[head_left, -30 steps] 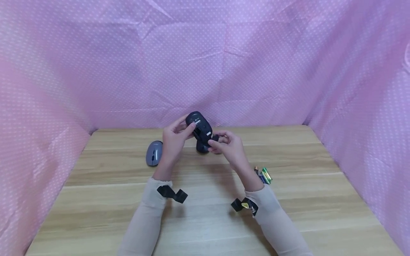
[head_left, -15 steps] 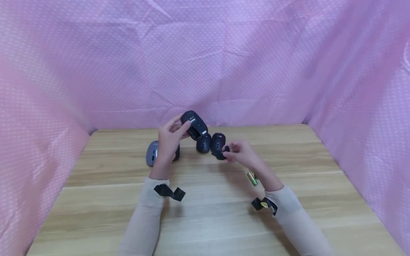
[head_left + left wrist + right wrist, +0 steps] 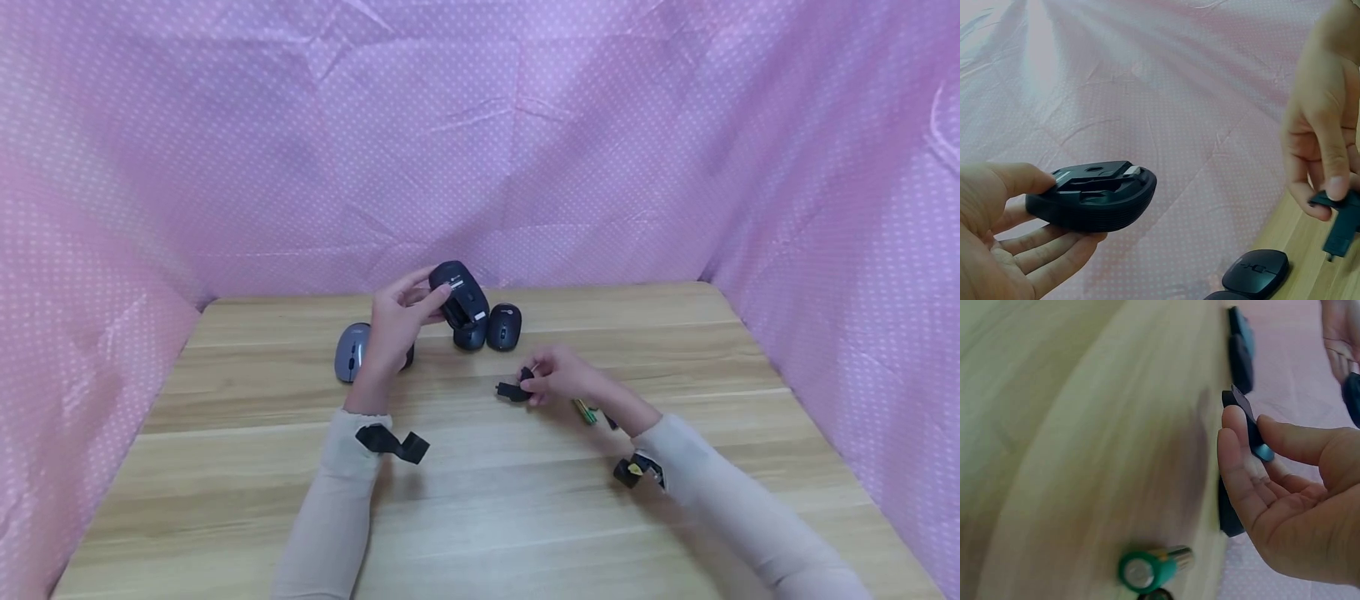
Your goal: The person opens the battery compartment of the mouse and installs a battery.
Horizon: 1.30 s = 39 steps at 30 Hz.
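Though rounded, black mouse point(image 3: 467, 297) with hollow underside, left grip point(image 3: 396, 323) around it, right grip point(image 3: 558, 372) around black cover point(image 3: 514, 392).

Straight into a staged recording booth here: creased pink dotted cloth point(image 3: 360, 158) rises behind the far edge of the tabletop point(image 3: 480, 517), turns at both far corners and runs along the left and right edges. Pale wood grain across the tabletop, a small black camera point(image 3: 379, 439) strapped at each sleeve point(image 3: 327, 508). Home, lab or office beyond? Hard to call.
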Motion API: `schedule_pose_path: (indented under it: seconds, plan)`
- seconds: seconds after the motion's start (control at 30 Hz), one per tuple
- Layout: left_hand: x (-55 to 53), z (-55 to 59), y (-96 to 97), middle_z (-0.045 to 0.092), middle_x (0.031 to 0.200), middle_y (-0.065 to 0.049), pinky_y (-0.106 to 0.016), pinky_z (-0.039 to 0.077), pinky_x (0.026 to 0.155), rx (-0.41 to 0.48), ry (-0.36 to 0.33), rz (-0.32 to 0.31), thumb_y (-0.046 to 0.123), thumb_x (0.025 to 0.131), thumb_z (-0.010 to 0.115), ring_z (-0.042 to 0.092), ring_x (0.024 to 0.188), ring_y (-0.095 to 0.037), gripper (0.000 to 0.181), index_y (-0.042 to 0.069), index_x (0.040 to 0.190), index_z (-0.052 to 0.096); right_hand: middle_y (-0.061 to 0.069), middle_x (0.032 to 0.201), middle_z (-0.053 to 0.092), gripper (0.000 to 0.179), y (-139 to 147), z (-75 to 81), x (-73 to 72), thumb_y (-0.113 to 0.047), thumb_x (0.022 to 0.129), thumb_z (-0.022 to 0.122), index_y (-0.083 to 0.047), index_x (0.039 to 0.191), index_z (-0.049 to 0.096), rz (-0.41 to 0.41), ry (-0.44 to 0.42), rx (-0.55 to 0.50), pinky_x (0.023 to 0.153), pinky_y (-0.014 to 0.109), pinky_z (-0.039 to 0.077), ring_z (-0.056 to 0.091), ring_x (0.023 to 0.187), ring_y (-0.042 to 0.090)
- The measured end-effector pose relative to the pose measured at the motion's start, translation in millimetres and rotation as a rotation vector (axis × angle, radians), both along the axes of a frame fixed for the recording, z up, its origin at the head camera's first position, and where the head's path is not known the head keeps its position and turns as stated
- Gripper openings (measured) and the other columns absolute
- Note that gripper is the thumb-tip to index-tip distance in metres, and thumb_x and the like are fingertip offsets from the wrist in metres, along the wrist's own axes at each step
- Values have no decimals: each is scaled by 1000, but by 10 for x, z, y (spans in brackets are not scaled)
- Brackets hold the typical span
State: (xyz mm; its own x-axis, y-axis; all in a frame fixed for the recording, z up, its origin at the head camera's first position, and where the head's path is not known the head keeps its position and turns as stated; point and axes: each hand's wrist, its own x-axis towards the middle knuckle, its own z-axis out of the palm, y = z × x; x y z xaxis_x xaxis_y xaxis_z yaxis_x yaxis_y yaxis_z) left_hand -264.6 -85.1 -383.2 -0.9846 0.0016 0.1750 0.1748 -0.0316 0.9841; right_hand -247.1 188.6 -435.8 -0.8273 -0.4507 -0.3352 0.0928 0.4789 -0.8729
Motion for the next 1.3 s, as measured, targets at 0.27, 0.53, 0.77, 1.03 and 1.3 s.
schedule_pose_path:
  seconds: [0.27,0.53,0.77,1.03,1.3]
  plan:
    - [9,0,-2,70,121,-25,-32,66,81,-11,-36,-49,12,95,72,73,89,-11,41,6,135,65,14,86,71,11,-15,-127,3,-2,97,65,7,103,67,-4,70,125,67,32,64,68,67,16]
    - [8,-1,-39,69,122,-25,-31,65,81,-28,-15,-34,12,96,71,72,89,-8,42,5,136,64,12,81,71,13,-32,-160,-20,-6,95,70,5,101,70,-28,132,248,61,28,62,67,64,16]
    - [20,25,-103,69,122,-24,-33,65,82,-35,1,-21,14,97,70,73,85,-8,43,6,138,63,13,76,72,13,-67,-134,-65,-6,91,74,4,96,67,-54,135,281,59,30,63,68,60,16]
    - [29,55,-150,69,121,-24,-32,66,81,-38,2,-2,15,97,71,73,82,-7,42,7,137,63,13,71,71,14,-113,-100,-87,-5,89,75,3,92,64,-51,151,280,54,31,62,66,55,16]
    - [11,78,-175,70,119,-26,-29,65,79,-19,13,6,14,97,71,74,80,-7,41,7,137,64,14,77,72,15,-40,44,-85,-15,94,72,-1,97,67,-30,191,348,57,28,58,70,64,22]
